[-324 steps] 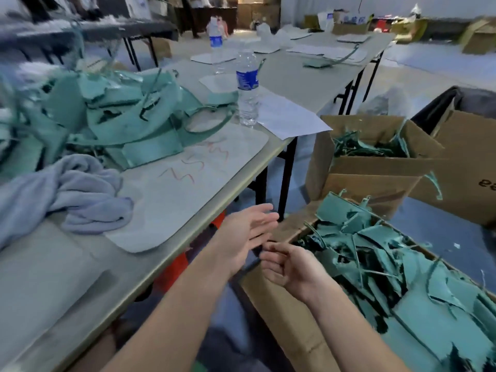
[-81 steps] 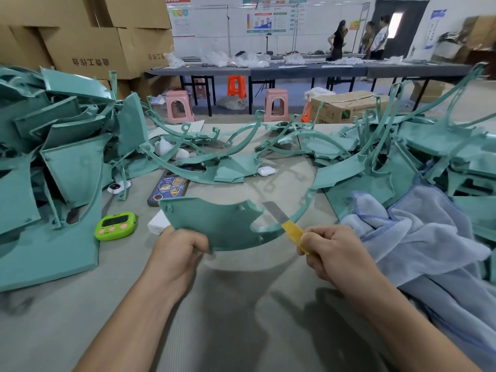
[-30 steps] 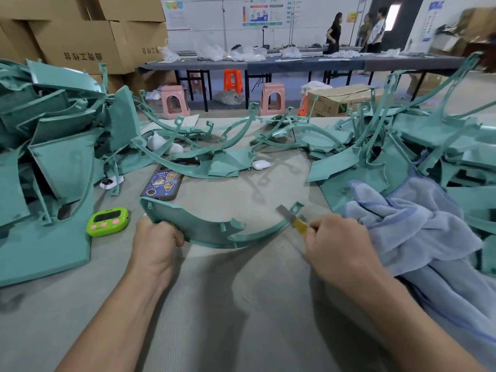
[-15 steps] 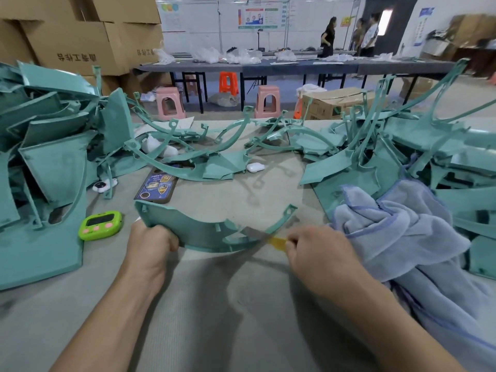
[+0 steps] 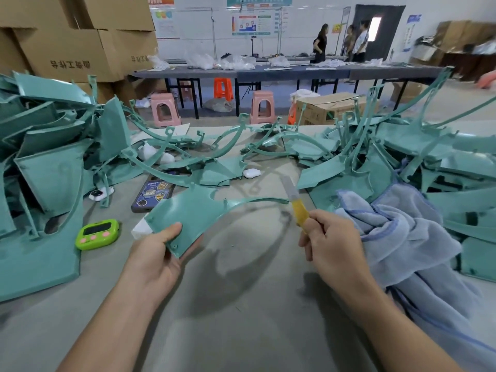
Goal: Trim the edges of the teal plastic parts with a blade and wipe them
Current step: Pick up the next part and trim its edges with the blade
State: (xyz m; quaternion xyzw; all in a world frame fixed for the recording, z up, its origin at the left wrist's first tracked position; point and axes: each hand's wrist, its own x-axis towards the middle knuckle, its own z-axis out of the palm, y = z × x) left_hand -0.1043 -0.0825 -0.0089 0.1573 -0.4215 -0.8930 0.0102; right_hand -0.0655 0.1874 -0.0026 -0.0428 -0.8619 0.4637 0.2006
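Two hands share this: the left hand pinches the teal part by its broad end above the desk. Its thin arm runs toward 3 o'clock, meeting the blade gripped in the right hand.

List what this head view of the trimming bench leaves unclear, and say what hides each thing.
All in the head view.
Blurred: blade, by motion, so contact with the teal part cannot be told.
Hidden: fingers of the left hand, beneath that part; phone, partly behind it.
Too small: timer display.
Cut off: cloth, by the right edge.
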